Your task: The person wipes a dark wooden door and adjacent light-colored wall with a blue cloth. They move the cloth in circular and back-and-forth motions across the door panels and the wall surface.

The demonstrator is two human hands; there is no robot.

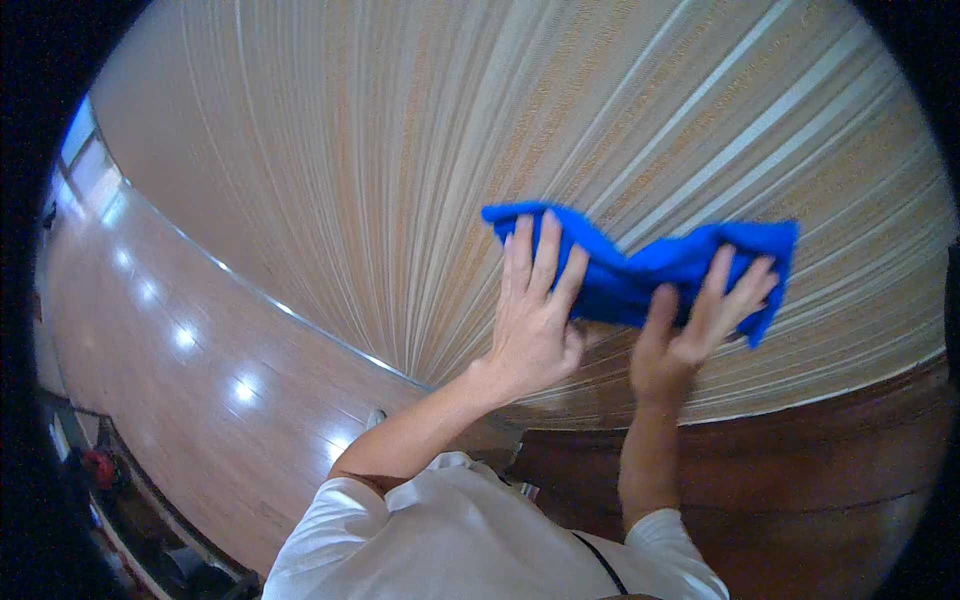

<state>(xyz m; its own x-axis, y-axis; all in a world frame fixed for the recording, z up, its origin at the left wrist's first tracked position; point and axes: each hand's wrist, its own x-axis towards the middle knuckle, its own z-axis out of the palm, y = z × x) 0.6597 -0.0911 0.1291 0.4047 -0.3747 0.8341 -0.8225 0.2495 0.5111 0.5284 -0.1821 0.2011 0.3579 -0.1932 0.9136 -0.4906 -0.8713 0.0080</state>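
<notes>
A blue cloth [637,277] lies spread against a wall covered in striped beige and gold wallpaper [420,150]. On its left part rests my left hand [536,307], fingers spread and pressing over the fabric. My right hand [697,315], slightly blurred, has its fingers spread on the cloth's right part. The cloth is bunched between the two hands, and its right corner hangs down beside my right fingers. Whether either thumb pinches the fabric is hard to see.
A shiny wood-look floor [225,420] with light reflections runs along the wall's metal-coloured skirting [300,319] at left. Dark reddish-brown wood panelling or furniture [787,480] is at lower right. Dark-framed shelving or a counter with a red item [99,469] stands at lower left.
</notes>
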